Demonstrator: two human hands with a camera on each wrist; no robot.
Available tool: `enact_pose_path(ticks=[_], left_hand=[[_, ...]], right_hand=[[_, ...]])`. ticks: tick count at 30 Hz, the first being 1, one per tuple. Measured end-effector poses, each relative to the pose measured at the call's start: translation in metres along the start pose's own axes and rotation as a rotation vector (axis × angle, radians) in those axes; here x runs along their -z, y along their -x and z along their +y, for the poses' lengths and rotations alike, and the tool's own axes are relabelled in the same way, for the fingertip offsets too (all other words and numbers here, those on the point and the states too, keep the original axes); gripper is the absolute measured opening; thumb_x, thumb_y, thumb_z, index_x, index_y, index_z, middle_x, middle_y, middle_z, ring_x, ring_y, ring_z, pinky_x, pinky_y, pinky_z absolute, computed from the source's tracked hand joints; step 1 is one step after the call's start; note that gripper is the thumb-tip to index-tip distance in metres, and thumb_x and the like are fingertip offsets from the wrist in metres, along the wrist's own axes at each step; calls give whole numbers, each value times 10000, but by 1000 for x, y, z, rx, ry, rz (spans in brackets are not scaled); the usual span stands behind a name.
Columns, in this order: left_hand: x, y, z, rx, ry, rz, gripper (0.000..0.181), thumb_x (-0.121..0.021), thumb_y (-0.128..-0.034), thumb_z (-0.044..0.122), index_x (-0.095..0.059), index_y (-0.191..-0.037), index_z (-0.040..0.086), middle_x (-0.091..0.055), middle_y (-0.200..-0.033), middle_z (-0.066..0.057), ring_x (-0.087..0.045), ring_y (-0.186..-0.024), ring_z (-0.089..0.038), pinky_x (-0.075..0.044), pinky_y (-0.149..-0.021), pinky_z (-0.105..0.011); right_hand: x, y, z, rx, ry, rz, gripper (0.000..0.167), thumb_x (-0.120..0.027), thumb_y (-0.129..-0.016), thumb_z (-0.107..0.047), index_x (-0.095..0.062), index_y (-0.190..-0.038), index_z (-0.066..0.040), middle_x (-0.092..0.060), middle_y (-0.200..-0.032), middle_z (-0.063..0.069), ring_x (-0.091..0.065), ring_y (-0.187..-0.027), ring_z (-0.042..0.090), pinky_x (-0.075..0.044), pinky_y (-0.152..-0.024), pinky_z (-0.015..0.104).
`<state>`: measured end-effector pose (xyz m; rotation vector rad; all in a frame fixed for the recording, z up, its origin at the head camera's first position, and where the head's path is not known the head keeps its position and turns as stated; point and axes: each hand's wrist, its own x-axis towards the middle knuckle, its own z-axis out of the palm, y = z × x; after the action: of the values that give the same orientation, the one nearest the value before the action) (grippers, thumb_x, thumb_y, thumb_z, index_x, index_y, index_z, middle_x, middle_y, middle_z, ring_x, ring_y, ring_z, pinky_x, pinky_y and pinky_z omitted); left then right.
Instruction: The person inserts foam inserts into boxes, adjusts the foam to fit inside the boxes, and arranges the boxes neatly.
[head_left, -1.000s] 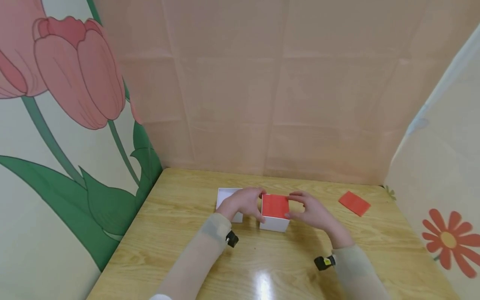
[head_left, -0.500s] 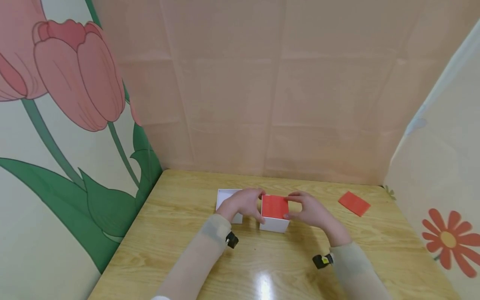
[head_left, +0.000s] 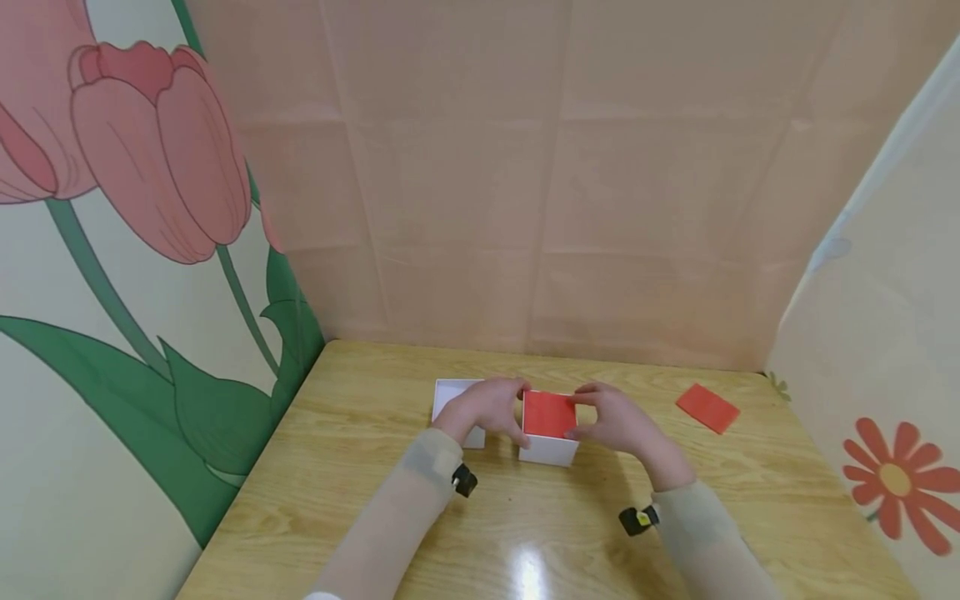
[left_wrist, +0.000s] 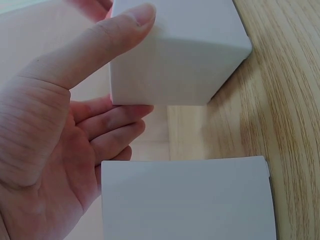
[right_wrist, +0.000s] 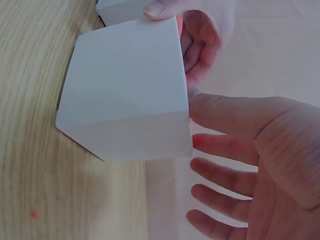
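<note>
A white box (head_left: 548, 451) stands on the table, with a flat red sheet (head_left: 549, 415) filling its top inside the rim. My left hand (head_left: 491, 407) grips the box's left side; in the left wrist view its thumb lies on the near face, while the index finger reaches the far corner, partly hidden. On the other side, my right hand (head_left: 618, 421) touches the sheet's right edge at the rim with thumb and index finger. Its other fingers stay extended and spread in the right wrist view. Below the left hand is a second white box (left_wrist: 187, 200), whose pale inside shows in the head view.
A loose red rectangular sheet (head_left: 708, 408) lies to the right on the wooden table (head_left: 360, 492). A pinkish-brown cloth (head_left: 450, 183) hangs behind the table. Flower-printed panels border both sides.
My right hand and wrist have shifted slightly left along the red sheet's edge. The left hand and both boxes have stayed practically still.
</note>
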<state>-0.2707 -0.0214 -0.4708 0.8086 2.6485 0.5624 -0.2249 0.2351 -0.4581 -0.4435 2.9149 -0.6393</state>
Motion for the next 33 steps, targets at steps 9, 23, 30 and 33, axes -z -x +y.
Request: enact_pose_path(ticks=[9, 23, 30, 33], left_hand=[[1, 2, 1, -11, 8, 3, 968, -963, -762, 521, -527, -1550, 169, -649, -1396, 29, -624, -1141, -137, -551, -981, -358], [0, 0, -3, -24, -11, 3, 954, -955, -754, 558, -545, -1522, 166, -662, -1358, 49, -635, -1124, -137, -556, -965, -361], [1, 0, -4, -40, -14, 8, 942, -958, -753, 550, -551, -1513, 170, -660, -1381, 36, -640, -1146, -142, -553, -968, -355], [1, 0, -5, -44, -14, 9, 916, -963, -746, 551, -563, -1483, 182, -657, -1378, 42, -639, -1140, -137, -551, -963, -349]], right_hand=[[6, -2, -16, -28, 86, -30, 553, -925, -840, -268, -758, -1324, -58, -607, -1443, 225, -576, -1291, 466, -516, -1020, 661], [-8, -18, -40, 33, 48, 94, 414, -873, -903, -273, -787, -1294, -167, -547, -1527, 231, -522, -1343, 496, -520, -1017, 666], [-20, -24, -37, 37, 25, 61, 449, -891, -895, -294, -784, -1313, -172, -503, -1560, 246, -495, -1351, 517, -576, -948, 635], [-22, -25, -36, 35, 26, 57, 477, -895, -891, -303, -776, -1336, -180, -488, -1574, 252, -484, -1363, 520, -576, -951, 636]])
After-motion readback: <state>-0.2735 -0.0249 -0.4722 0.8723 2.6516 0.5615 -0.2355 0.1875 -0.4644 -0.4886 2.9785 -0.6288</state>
